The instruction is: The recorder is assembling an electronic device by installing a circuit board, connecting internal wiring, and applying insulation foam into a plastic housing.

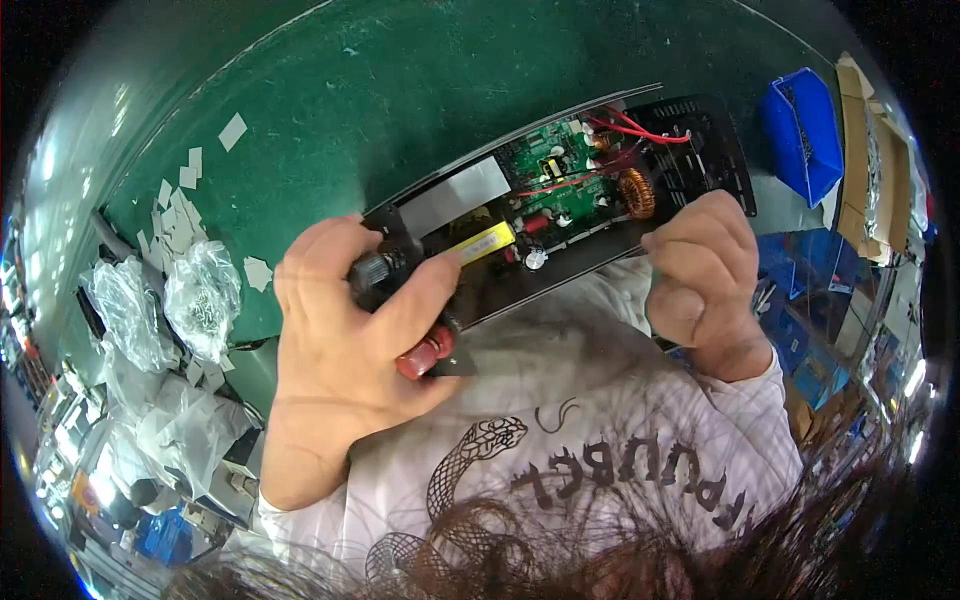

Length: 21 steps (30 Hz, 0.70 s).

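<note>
An open power inverter [585, 255] is held tilted in front of my chest, its long black housing uncovered. Inside are a green circuit board [590, 180], a copper-wound coil [636, 193], a yellow-wrapped transformer [484, 242] and red wires [635, 128] running to the black end panel [715, 150]. My left hand [340, 320] grips the inverter's left end, thumb and fingers around a black terminal knob [372, 270] and a red terminal knob [427, 352]. Beside the housing's near right edge, my right hand [706, 265] is curled closed; whatever its fingers hold is hidden.
Beneath the inverter is a green work surface [400, 60]. A blue bin [803, 135] of small dark parts stands at the right, next to a cardboard box [875, 160]. Small white pieces [178, 220] and clear plastic bags [203, 300] lie at the left.
</note>
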### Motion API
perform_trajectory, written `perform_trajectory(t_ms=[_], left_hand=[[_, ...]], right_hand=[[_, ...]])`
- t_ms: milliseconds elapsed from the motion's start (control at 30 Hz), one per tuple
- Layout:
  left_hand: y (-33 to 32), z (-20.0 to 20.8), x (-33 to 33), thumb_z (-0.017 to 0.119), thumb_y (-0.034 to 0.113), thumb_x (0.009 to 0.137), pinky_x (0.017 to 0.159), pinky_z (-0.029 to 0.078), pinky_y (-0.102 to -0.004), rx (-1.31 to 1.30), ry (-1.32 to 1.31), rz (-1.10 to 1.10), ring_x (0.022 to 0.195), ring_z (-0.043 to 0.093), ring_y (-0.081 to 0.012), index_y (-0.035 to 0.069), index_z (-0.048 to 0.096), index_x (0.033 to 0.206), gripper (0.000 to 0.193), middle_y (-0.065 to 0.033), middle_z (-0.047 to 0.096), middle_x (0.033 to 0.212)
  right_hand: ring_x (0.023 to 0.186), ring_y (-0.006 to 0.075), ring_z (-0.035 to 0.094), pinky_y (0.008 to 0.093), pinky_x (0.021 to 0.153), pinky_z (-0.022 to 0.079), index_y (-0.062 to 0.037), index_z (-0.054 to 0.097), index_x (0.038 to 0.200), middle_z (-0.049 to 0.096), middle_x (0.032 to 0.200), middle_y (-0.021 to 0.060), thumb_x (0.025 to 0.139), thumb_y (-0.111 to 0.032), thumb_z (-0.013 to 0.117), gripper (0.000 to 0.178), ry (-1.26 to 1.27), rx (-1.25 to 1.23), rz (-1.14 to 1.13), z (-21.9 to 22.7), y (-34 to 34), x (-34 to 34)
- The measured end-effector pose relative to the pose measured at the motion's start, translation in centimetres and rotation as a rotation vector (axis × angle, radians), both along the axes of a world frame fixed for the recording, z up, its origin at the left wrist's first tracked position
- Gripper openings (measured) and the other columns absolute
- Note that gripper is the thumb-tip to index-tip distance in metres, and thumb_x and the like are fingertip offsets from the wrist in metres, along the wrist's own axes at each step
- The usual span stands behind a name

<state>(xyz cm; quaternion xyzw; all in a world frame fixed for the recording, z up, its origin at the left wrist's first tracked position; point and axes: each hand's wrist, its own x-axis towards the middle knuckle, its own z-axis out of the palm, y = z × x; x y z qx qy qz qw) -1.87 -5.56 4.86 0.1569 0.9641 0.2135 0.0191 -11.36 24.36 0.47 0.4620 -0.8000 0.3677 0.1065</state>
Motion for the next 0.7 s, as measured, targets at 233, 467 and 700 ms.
perform_trajectory(t_ms=[233,467,700], left_hand=[[-1.3,-0.3,-0.4,0.081,0.022,0.046,0.091,0.052,-0.0488,0.048,0.038,-0.006,0.114,0.05,-0.0439,0.017,0.068,0.113,0.068,-0.0183,0.049,0.125],[-2.3,-1.6,0.0,0.08,0.02,0.046,0.085,0.054,-0.0509,0.145,0.069,-0.027,0.113,0.049,-0.0468,0.016,0.068,0.107,0.062,-0.0143,0.051,0.125],[-2.7,-2.0,0.2,0.077,0.017,0.046,0.082,0.055,-0.0599,0.154,0.093,-0.087,0.108,0.048,-0.0464,0.018,0.067,0.096,0.051,-0.0041,0.058,0.122]], right_hand=[[0.067,0.0235,0.061,0.0348,0.059,0.046,-0.0069,0.063,0.078,0.063,0.081,0.0067,0.084,-0.03,0.072,0.026,0.144,0.055,0.011,-0.6,0.7,0.6],[0.083,0.0219,0.063,0.0324,0.065,0.05,-0.0093,0.074,0.094,0.067,0.094,0.0045,0.064,-0.018,0.084,0.033,0.163,0.321,-0.12,-0.5,1.7,1.5],[0.096,0.03,0.068,0.042,0.081,0.057,-0.0064,0.068,0.108,0.069,0.116,0.0141,0.063,-0.008,0.084,0.048,0.015,0.269,-0.16,-1.2,2.4,2.5]])
